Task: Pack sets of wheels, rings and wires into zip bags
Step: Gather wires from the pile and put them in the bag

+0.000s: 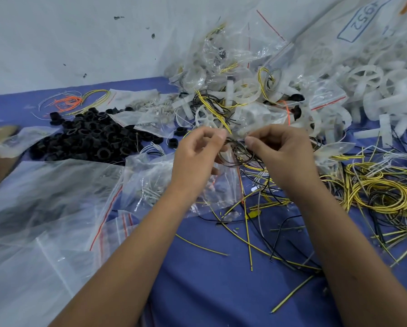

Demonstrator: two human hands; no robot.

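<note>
My left hand (pixel 197 156) and my right hand (pixel 278 152) are raised side by side over the blue table (pixel 209 279). Between them both pinch a small clear zip bag (pixel 223 190) that hangs down with a red seal line. A coil of thin black wire (pixel 238 154) sits at the bag's mouth between my fingertips. A white spoked wheel (pixel 209 116) with a yellow-black wire lies just behind my hands. Black rings (pixel 89 135) are heaped at the left.
Empty zip bags (pixel 44 208) spread over the left front. Packed bags (pixel 221 67) pile up at the back. White wheels (pixel 374 90) and a large printed sack (pixel 362 20) fill the right. Yellow wire coils (pixel 381 190) tangle at right. Orange wires (pixel 68 100) lie far left.
</note>
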